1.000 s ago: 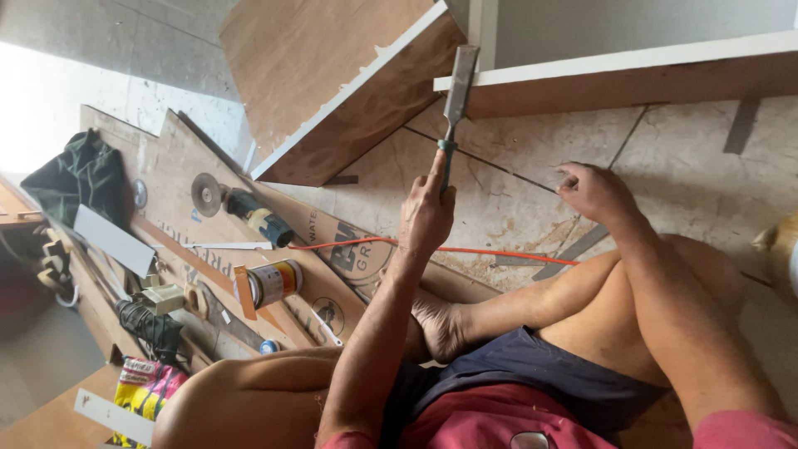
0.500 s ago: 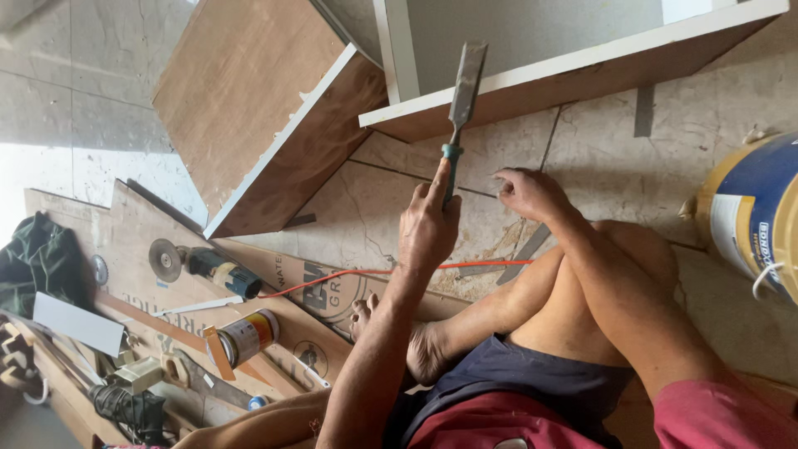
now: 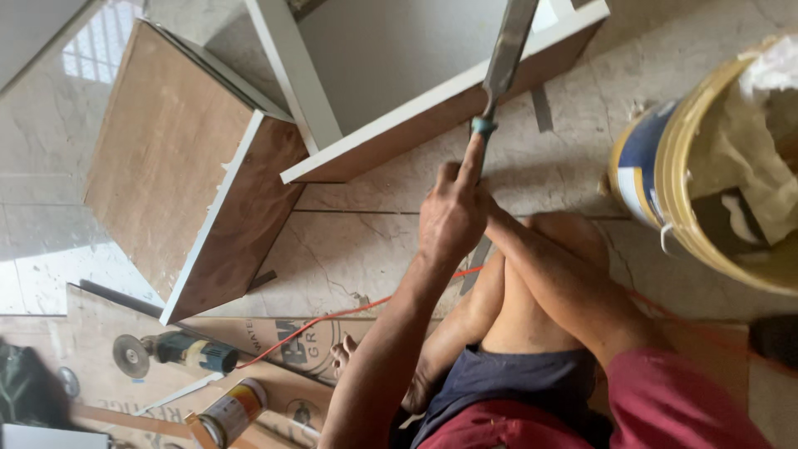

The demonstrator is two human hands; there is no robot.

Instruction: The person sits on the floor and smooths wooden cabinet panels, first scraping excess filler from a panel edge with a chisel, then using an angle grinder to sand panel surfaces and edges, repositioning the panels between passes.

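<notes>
We grip the chisel (image 3: 503,62) in the left hand (image 3: 453,216), forefinger extended along its handle for control against the white panel (image 3: 399,141); we cannot tell the right hand's state.

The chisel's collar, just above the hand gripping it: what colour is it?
Teal, a blue-green band on the long flat metal chisel, seen best in the head view, just above the left hand.

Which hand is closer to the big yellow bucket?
The right hand. It sits tucked behind the left hand on the chisel handle, on the side toward the bucket; the left is slightly farther away.
</notes>
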